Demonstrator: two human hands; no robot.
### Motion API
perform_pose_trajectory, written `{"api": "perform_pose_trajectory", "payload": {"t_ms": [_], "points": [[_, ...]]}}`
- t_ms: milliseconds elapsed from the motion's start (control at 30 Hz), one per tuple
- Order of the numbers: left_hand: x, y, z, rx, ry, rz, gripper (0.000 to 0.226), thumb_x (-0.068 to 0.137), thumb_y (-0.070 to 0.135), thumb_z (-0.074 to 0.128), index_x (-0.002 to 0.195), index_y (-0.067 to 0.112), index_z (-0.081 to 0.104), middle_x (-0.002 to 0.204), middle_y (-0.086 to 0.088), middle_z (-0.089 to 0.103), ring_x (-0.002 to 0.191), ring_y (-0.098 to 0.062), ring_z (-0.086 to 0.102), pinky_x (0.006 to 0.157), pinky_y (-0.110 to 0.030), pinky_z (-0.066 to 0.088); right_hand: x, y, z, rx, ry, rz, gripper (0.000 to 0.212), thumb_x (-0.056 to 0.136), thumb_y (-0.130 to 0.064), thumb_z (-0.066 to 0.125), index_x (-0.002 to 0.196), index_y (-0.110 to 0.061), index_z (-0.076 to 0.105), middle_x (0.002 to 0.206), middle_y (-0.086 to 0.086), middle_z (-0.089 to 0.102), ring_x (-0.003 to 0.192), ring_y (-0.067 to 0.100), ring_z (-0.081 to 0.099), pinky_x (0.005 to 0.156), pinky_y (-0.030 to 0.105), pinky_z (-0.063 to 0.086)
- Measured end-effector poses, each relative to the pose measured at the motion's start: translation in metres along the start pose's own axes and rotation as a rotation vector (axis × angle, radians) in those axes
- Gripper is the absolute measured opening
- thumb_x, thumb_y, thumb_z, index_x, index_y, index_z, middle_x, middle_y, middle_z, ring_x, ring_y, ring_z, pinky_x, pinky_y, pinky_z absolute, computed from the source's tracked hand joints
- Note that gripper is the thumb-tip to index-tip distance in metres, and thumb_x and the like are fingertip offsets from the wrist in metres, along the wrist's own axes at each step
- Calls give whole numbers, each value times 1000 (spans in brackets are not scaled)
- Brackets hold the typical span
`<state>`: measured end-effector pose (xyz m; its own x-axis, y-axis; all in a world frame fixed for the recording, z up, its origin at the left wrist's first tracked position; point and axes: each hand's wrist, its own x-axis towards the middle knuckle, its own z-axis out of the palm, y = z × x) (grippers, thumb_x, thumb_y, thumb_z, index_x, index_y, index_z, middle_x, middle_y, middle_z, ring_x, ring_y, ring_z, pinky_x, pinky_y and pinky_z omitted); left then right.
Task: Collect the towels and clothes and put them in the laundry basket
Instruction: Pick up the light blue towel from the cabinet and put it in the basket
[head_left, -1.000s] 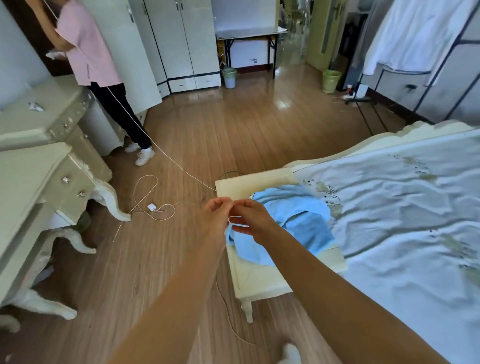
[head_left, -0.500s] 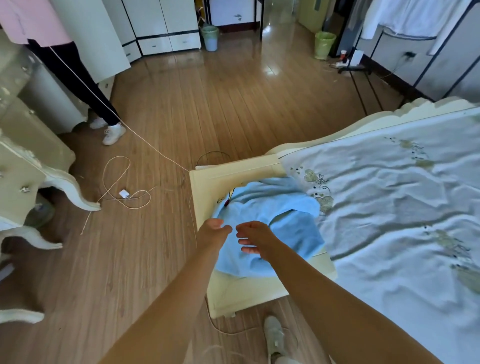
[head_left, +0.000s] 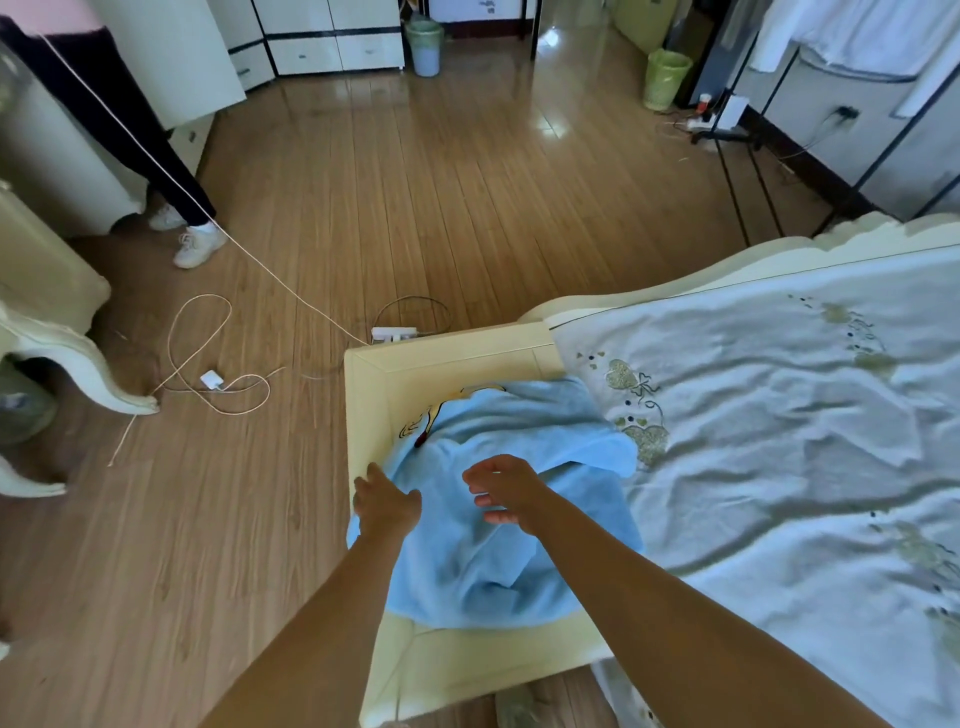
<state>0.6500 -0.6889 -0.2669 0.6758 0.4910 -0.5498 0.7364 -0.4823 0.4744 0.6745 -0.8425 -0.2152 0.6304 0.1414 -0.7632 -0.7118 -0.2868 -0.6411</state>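
Wooden floor (head_left: 415, 208) fills the room, and a pale yellow bench (head_left: 379, 374) stands against the foot of a bed (head_left: 779, 415). Both hands reach over the bench. The left hand (head_left: 384, 506) is at the near left edge of a blue towel (head_left: 519, 561), fingers curled loosely and not clamped on the cloth; whether it touches the towel I cannot tell. The right hand (head_left: 506, 493) hovers just above the middle of the towel, open, with fingers spread and pointing left toward the other hand. The towel lies crumpled on the bench top, under and beyond both hands, its right side touching the bed's white embroidered cover (head_left: 805, 467). A yellow cartoon print (head_left: 436, 410) shows on the bench surface beyond the left hand, partly under the towel. Past the bench's far edge a white power strip (head_left: 395, 332) lies on the floor. Well to the left of the hands, a thin pale cord (head_left: 208, 343) loops across the floor with a small white adapter (head_left: 211, 379) on it. Farther left stands a cream cabinet leg (head_left: 78, 364). Far beyond, another person's legs (head_left: 156, 156) and white shoes are near a white wardrobe (head_left: 171, 52), and two green bins (head_left: 665, 78) stand at the far end.
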Motion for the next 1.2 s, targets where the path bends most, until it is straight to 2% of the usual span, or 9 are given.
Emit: {"api": "perform_pose_trajectory", "payload": {"t_ms": [233,400,500,600,733,833,900,1100,1200], "points": [[23,3,12,-168,-67,-198,78,83,29,69,141,-2,27,128,-22,54,117,-40,55,92,-45,51,24,-1,-7,-26,-10,-12,18,86,-21,64,100,-13,56,95,7,58,77,15,55,73,29,47],[23,6,9,-167,-87,-95,44,69,30,65,104,3,66,69,-3,58,73,-30,58,77,-40,51,28,-5,-1,-59,-22,-24,18,85,-16,64,101,-14,56,79,-1,55,78,15,55,66,25,48],[13,25,0,-159,-33,4,42,73,34,53,105,8,61,94,-9,66,95,-35,62,93,-45,50,30,-12,4,-77,7,-37,28,85,-9,61,111,-14,55,79,2,56,79,18,55,71,30,49],[-4,50,-14,-299,-43,167,25,87,22,53,103,3,57,110,-19,65,107,-37,60,85,-38,47,20,-28,8,-21,3,-19,43,87,-42,59,120,-14,53,98,4,60,84,18,60,73,32,52],[-37,80,-42,-310,-62,445,11,89,11,57,95,4,64,82,-2,64,77,-14,62,60,-12,42,-1,-66,4,118,-103,48,71,73,-76,52,107,-14,60,108,7,66,104,25,64,81,38,55],[-64,100,-51,-321,-138,577,19,84,-1,58,71,13,60,59,13,58,49,8,58,47,-7,39,-17,-88,1,157,-31,-23,34,85,-47,59,77,-14,59,77,3,65,87,19,64,74,34,55],[-83,108,-59,-271,-140,685,30,83,1,59,58,17,54,47,11,51,43,4,48,49,-9,33,-35,-101,-3,202,128,-139,24,89,-17,50,66,-9,52,57,5,55,62,16,54,55,25,45],[-137,130,-108,-507,120,827,20,83,9,55,94,16,70,85,6,69,77,-9,62,73,-25,50,-109,-134,-29,261,332,-444,21,89,-6,40,91,-3,61,85,8,60,84,21,55,68,29,44],[-150,130,-141,-380,145,863,37,72,23,57,108,23,63,108,5,68,99,-15,62,88,-36,51,-168,-157,-39,301,310,-588,20,89,-12,45,98,-5,62,81,5,62,71,14,57,63,24,45]]}}
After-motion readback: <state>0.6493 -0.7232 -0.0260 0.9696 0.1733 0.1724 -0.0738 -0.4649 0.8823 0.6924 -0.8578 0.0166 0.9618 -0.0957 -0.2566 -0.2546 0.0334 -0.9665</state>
